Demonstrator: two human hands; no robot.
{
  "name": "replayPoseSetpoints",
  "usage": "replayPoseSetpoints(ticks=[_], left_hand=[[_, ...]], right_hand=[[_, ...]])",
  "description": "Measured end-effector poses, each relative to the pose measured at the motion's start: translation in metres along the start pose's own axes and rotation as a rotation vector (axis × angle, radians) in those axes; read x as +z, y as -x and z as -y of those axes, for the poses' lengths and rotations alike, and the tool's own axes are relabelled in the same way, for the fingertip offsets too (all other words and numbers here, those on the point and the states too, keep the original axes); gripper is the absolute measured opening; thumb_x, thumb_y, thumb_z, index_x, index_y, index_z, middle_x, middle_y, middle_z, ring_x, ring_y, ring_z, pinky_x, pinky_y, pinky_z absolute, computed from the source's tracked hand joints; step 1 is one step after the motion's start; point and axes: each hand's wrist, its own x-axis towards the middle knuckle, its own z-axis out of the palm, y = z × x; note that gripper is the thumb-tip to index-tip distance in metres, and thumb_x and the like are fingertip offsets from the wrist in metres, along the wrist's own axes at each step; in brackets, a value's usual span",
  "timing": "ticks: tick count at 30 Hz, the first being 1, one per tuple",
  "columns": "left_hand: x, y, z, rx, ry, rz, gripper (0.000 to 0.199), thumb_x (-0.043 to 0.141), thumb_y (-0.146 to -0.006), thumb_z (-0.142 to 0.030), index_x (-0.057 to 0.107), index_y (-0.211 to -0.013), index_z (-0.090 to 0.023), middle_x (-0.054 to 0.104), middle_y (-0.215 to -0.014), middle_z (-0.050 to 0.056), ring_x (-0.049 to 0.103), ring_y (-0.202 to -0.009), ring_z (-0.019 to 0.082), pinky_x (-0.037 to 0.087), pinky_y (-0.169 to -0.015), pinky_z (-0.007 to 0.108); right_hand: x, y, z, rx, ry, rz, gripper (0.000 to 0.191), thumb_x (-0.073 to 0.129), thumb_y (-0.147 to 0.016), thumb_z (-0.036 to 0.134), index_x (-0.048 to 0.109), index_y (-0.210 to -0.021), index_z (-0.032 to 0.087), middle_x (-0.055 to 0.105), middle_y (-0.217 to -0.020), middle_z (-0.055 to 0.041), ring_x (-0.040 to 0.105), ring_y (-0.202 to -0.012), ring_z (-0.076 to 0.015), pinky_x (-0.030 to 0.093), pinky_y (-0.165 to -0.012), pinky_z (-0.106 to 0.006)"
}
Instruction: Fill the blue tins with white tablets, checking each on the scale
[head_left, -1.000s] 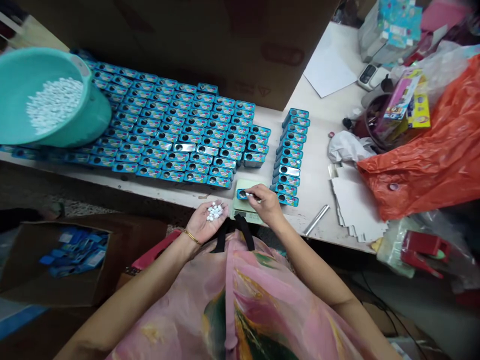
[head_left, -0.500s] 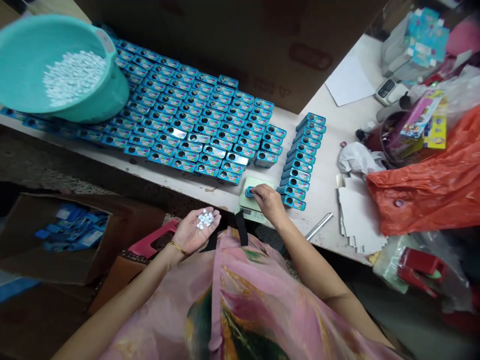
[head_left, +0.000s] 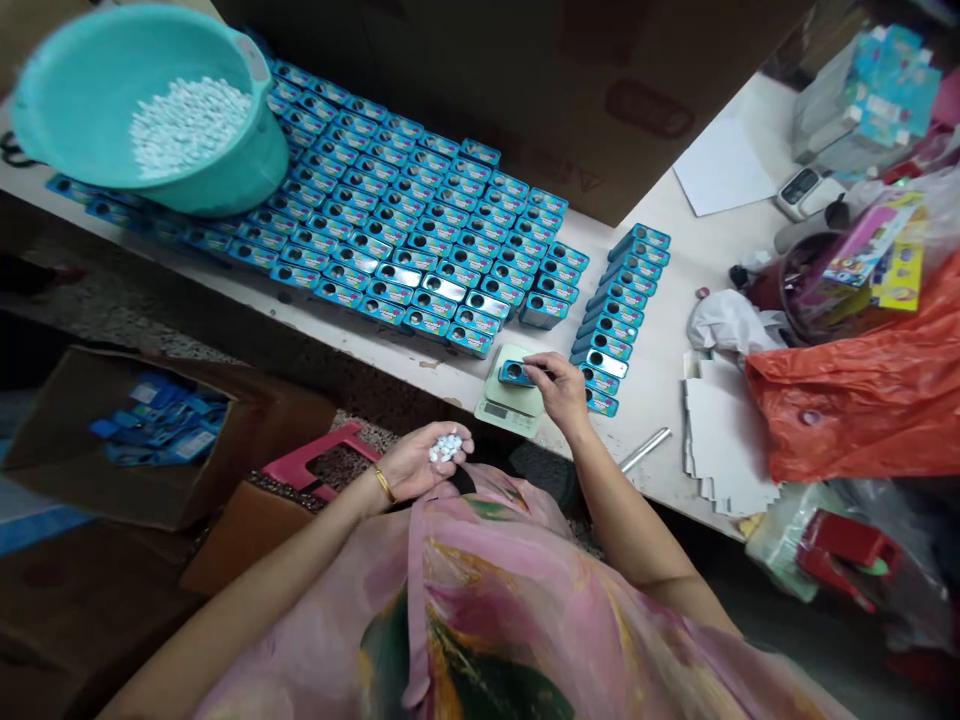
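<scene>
White pellets lie in the cupped palm of my left hand, in front of my body. My right hand has its fingertips at the right end of a blue tin, which sits on a pale green scale at the table's front edge. A dark round hole shows in the tin's top. Many similar blue tins stand in rows left of the scale, and a shorter row stands to its right.
A teal tub of white pellets is at the back left. Behind the tins rises a big brown carton. An orange bag, flat white cartons and a metal tube lie right. An open box stands lower left.
The view has shifted, so the table's things sit further right. My right fingers have moved back to the tin's right end, uncovering its top. My left hand still holds the pellets, nearer the scale.
</scene>
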Motion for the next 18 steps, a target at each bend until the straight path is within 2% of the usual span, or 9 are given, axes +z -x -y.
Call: replayPoseSetpoints(ticks=[4, 8, 13, 18], left_hand=[[-0.034, 0.023, -0.014, 0.063, 0.131, -0.016, 0.017, 0.046, -0.078, -0.014, 0.062, -0.077, -0.008, 0.058, -0.073, 0.010, 0.052, -0.057, 0.010, 0.036, -0.038, 0.015], [-0.053, 0.039, -0.036, 0.095, 0.097, 0.007, 0.022, 0.042, -0.077, -0.013, 0.063, -0.084, -0.008, 0.058, -0.074, 0.012, 0.052, -0.059, 0.012, 0.039, -0.039, 0.016], [-0.059, 0.039, -0.053, 0.098, 0.000, 0.071, 0.024, 0.041, -0.076, -0.010, 0.063, -0.085, -0.008, 0.057, -0.071, 0.011, 0.052, -0.056, 0.011, 0.039, -0.038, 0.016], [-0.050, 0.031, -0.053, 0.068, -0.032, 0.056, 0.022, 0.044, -0.077, -0.008, 0.063, -0.087, -0.009, 0.061, -0.074, 0.012, 0.057, -0.058, 0.012, 0.044, -0.042, 0.017]], right_hand=[[0.000, 0.003, 0.005, 0.005, 0.068, -0.079, 0.016, 0.052, -0.078, 0.026, 0.064, -0.087, 0.020, 0.062, -0.088, -0.0043, 0.057, -0.083, -0.0161, 0.046, -0.069, -0.028], [-0.001, 0.019, 0.012, 0.030, 0.107, -0.195, 0.016, 0.053, -0.078, 0.025, 0.064, -0.087, 0.020, 0.061, -0.086, -0.0042, 0.056, -0.083, -0.0158, 0.046, -0.071, -0.029], [0.007, 0.040, 0.015, 0.069, 0.097, -0.228, 0.017, 0.053, -0.078, 0.026, 0.065, -0.088, 0.019, 0.061, -0.088, -0.0047, 0.057, -0.085, -0.0158, 0.046, -0.072, -0.029], [0.023, 0.031, 0.014, 0.024, 0.152, -0.149, 0.017, 0.050, -0.079, 0.023, 0.064, -0.090, 0.020, 0.063, -0.090, -0.0044, 0.058, -0.086, -0.0156, 0.046, -0.076, -0.029]])
